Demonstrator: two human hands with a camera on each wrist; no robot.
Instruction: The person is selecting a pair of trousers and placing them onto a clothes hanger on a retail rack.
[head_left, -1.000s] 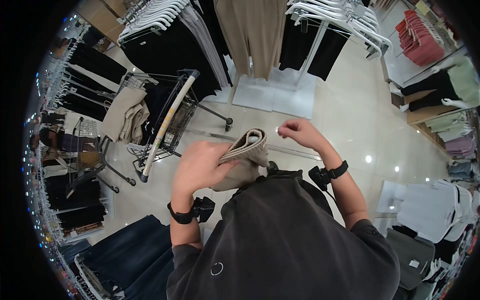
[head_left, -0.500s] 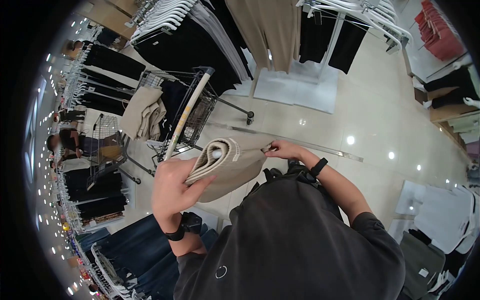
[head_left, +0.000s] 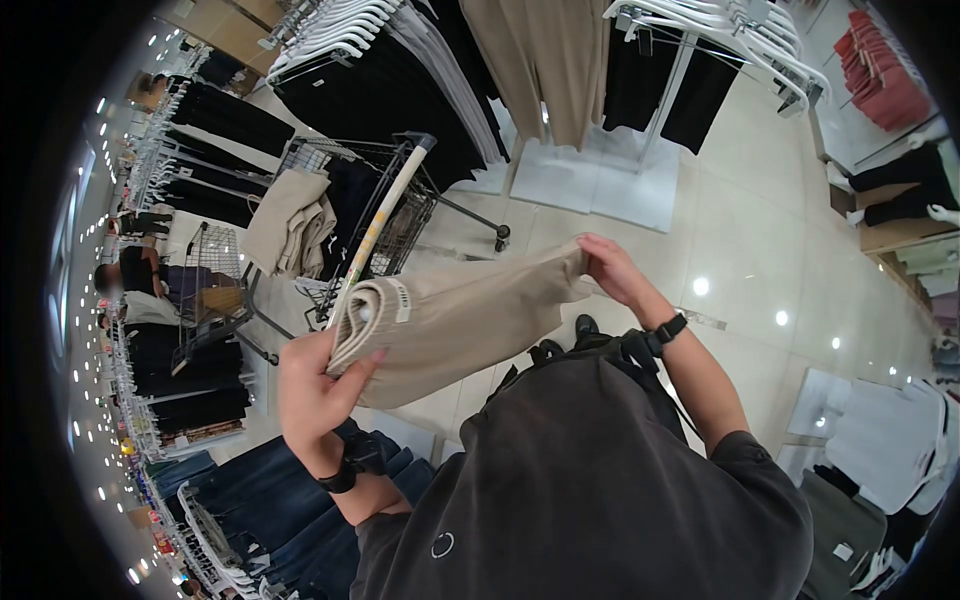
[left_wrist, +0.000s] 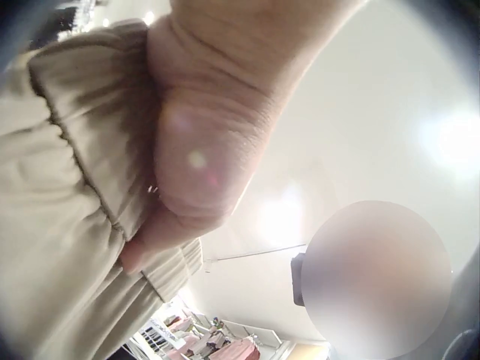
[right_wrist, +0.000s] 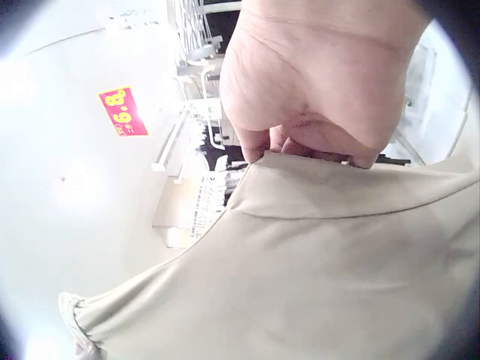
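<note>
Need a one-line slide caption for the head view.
Left hand grips one end of a beige garment, right hand holds its other end, near a loaded shopping cart.

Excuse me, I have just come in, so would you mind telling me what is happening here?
A person in a clothing shop is holding a beige garment stretched out in front of them, off the floor. Their left hand grips its gathered, elastic-looking waistband, while the right hand grips the cloth at the other end. Ahead and to the left stands a shopping cart with folded beige clothing in it.
</note>
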